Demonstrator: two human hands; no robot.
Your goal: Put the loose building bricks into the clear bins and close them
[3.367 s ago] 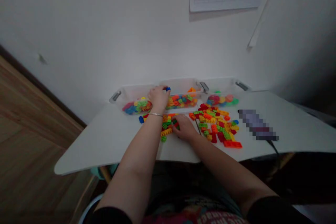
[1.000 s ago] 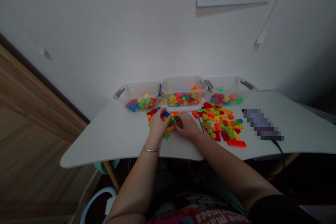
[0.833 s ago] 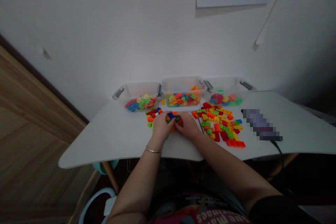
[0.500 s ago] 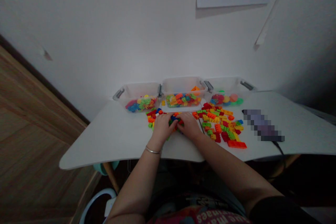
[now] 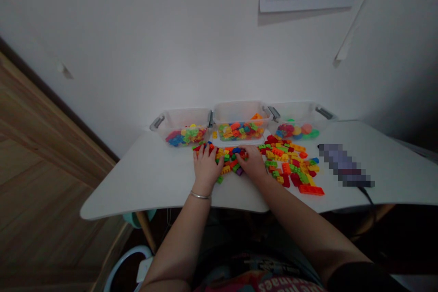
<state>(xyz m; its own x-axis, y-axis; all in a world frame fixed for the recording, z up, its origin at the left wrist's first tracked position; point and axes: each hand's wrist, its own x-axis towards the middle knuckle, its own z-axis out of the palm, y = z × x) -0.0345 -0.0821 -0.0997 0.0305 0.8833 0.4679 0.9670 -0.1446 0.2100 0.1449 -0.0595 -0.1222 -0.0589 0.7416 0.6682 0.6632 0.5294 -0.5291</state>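
A heap of small plastic building bricks sits right between the hands, hemmed in from both sides, as if corralled into one spot! The left hand has its fingers spread wide, tips on the heap's left edge, pinching nothing. The right hand curves over the heap's right side; whether it grips a brick, I can't tell. Further right, a looser spread of bricks covers the white table, just below three clear plastic bins.

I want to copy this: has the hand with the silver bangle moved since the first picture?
Yes. The left hand moved back toward the person, away from the clear plastic middle bin, to the loose coloured plastic bricks.
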